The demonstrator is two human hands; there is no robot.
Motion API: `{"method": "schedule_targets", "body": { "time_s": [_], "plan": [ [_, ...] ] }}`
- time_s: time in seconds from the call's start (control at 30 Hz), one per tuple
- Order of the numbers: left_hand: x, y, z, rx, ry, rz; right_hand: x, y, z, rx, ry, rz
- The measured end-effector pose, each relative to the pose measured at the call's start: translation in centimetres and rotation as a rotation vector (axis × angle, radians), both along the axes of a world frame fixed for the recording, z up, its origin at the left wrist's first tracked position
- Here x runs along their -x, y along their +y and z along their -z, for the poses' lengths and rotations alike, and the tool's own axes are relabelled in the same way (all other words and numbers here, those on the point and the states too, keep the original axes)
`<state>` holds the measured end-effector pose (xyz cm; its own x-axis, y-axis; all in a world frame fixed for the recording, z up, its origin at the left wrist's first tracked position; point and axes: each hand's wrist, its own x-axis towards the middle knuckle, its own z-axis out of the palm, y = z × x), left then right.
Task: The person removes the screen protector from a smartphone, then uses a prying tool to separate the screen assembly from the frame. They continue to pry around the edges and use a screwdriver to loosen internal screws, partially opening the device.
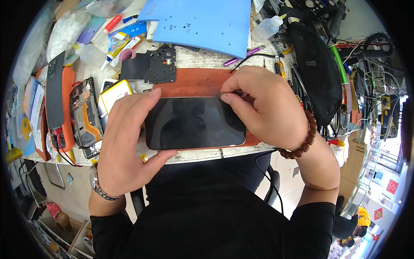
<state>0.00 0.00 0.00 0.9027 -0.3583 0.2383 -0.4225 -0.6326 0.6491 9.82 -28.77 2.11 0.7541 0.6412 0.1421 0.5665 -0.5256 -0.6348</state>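
Two hands [129, 142], one phone [194, 123], two squeeze bottles [267, 28], one blue mat [202, 21]

Worn white workbench [196, 58] — reddish-brown mat [194, 82] at front edge, blue mat [207, 21] behind; opened phone body [86, 113], squeeze bottles [265, 29] and tools [297, 86] around.

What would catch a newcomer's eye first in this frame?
The dark phone lying screen-up on the reddish-brown mat, mid-bench, gripped at its left edge by the left hand. The right hand pinches something thin at its top right corner. Behind lies a blue mat; at left, an opened phone.
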Motion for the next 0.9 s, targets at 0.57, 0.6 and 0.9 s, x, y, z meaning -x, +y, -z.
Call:
{"method": "schedule_targets", "body": {
  "time_s": [0.57,0.6,0.9],
  "plan": [
    [0.2,-0.1,1.0,0.109,0.009,-0.026,0.0,0.6,0.6,-0.002,-0.097,-0.01],
    [0.2,-0.1,1.0,0.103,0.018,-0.022,0.0,0.6,0.6,-0.001,-0.09,-0.006],
    [0.7,0.1,1.7,0.162,0.03,-0.083,-0.1,0.8,-0.1,0.023,-0.117,-0.046]
  ]
}}
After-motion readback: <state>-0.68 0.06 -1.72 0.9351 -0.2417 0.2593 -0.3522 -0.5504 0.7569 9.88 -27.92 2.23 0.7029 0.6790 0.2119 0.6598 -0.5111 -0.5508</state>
